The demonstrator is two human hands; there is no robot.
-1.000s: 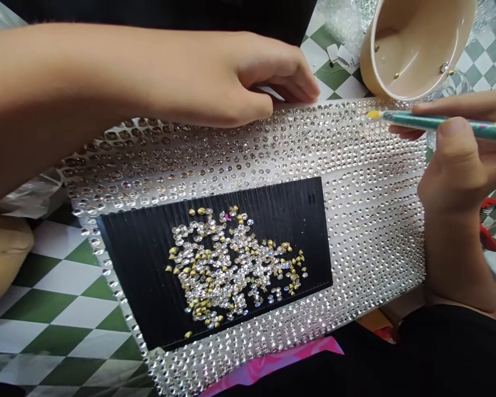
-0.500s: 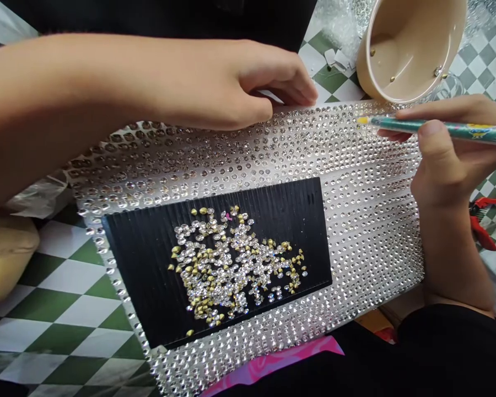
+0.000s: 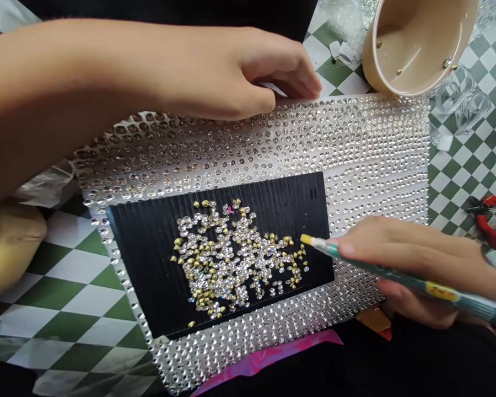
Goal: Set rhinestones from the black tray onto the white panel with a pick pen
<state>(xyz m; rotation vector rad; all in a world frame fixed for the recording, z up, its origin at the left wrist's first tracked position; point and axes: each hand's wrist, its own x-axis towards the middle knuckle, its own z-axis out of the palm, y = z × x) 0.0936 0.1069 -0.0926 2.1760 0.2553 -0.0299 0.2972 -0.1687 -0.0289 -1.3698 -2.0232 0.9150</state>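
Presently, the right hand [image 3: 421,253], at the lower right of the frame, is closed around a green pen [image 3: 409,282], with the thumb and fingers close together on its body. The yellow tip [image 3: 307,239] points to the left, over the black tray [image 3: 136,259], just beside the right side of the pile of rhinestones [image 3: 235,259]; whether it touches a stone, I cannot tell. The left hand [image 3: 240,77], at the upper middle, is half open: its fingers are bent, the thumb stands apart from them, and it rests at the upper edge of the studded panel [image 3: 372,187]. The tray lies on this panel, below the left hand and to the left of the right hand. On the pen there is a yellow patch [image 3: 442,291], but its marks are too small to read. A beige bowl [image 3: 370,60] stands at the upper right, near the panel.
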